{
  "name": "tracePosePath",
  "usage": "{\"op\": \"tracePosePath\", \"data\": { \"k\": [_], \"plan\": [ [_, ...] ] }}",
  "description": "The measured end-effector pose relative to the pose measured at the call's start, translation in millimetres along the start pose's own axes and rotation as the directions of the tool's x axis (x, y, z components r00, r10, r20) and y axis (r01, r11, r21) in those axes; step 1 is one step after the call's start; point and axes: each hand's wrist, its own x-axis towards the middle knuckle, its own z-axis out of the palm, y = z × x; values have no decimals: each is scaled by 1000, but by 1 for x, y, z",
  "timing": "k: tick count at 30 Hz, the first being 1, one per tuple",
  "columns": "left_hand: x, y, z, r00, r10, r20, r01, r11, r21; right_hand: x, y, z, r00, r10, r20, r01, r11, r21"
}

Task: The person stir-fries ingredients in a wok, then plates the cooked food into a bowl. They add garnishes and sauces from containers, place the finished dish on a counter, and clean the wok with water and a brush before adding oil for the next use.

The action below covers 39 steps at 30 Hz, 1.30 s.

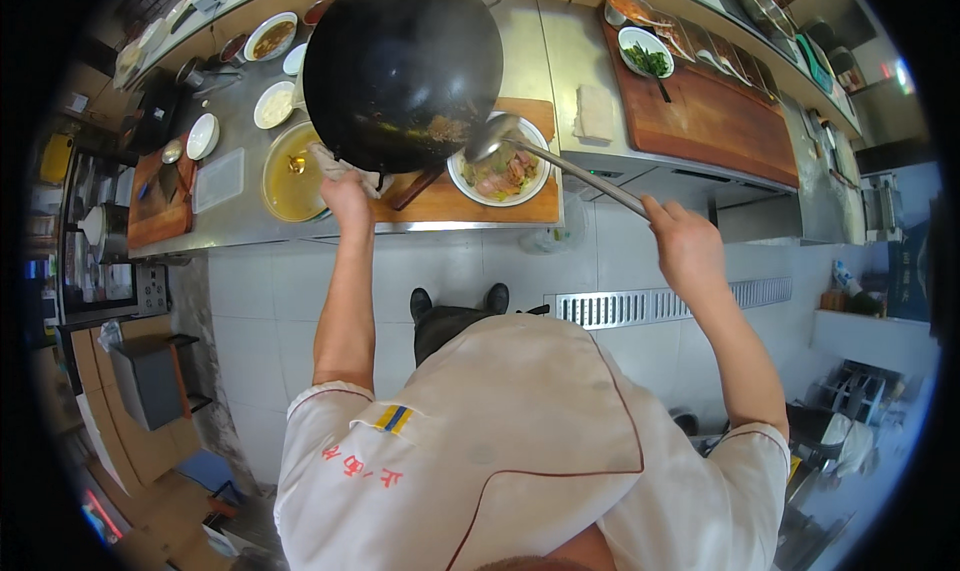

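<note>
A black wok (401,60) is tilted over the counter, with brown food bits and some liquid at its lower edge. My left hand (350,199) grips the wok's near rim through a folded beige cloth (337,167). In my right hand (684,244) is the long handle of a metal ladle (493,138), whose bowl is beside the wok's rim, above a white bowl (545,188). That bowl holds meat slices and greens (506,175) and stands on a wooden board (442,209). A dark wooden handle (418,188) lies partly under the wok.
Left of the board stands a basin of yellowish liquid (289,188). White bowls (202,136) and a clear plastic lid (219,181) lie farther left. On the right, a folded cloth (595,113) lies near a brown board (712,132) bearing a bowl of chopped greens (646,53).
</note>
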Motion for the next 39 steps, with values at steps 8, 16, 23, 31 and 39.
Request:
{"op": "tracePosePath", "data": {
  "k": [8,16,23,31,39],
  "plan": [
    [-9,8,4,1000,-29,-8,29,999,21,77,-47,33,991,-40,-129,59,987,148],
    [-12,11,5,998,-51,30,52,998,-25,73,-56,46,997,-58,-59,67,986,154],
    [-6,19,6,1000,17,4,-17,1000,-16,14,9,-23,987,-132,-87,125,989,-78],
    [-12,36,8,998,-54,-30,55,998,19,52,-23,-21,988,-76,-132,70,996,-48],
    [-16,63,-3,997,-69,-46,70,997,14,-31,28,-43,995,-61,-75,56,996,-70]
  ]
}}
